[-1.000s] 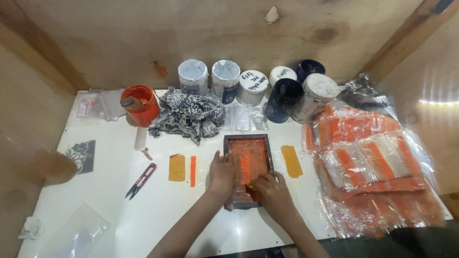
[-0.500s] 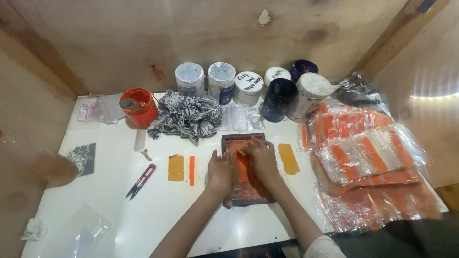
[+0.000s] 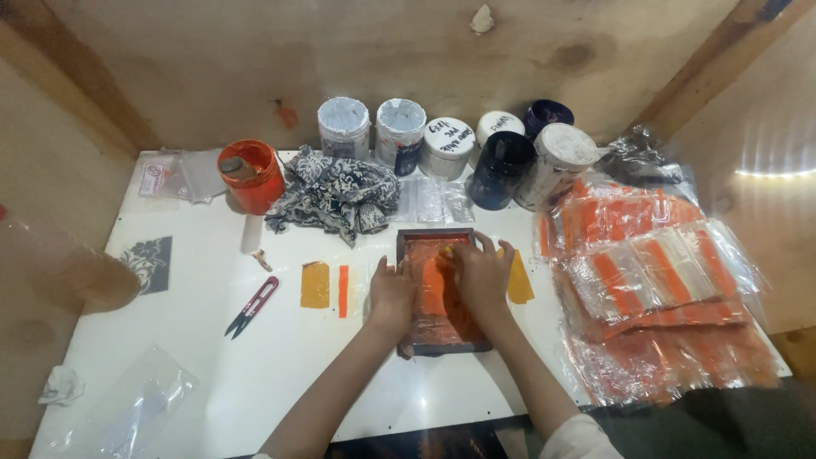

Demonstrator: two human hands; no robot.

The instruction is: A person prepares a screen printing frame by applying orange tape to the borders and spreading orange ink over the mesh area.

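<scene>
A small dark wooden frame (image 3: 410,246) with an orange-stained screen lies flat on the white table (image 3: 255,374). My left hand (image 3: 392,294) lies over the frame's left edge and holds it down, fingers pointing away from me. My right hand (image 3: 481,274) is over the far half of the screen. Its fingers are closed around a small yellow scraper (image 3: 444,252), of which only a tip shows. A yellow card (image 3: 520,285) lies just right of the frame, partly under my right hand.
A yellow patch (image 3: 314,285), an orange strip (image 3: 343,291) and red-handled snips (image 3: 252,306) lie left of the frame. Behind stand an orange cup (image 3: 252,177), a patterned cloth (image 3: 336,194) and several jars (image 3: 448,146). Plastic bags of orange strips (image 3: 654,280) fill the right side.
My right hand has moved from the near end of the screen to its far end. My left hand has stayed on the frame's left edge.
</scene>
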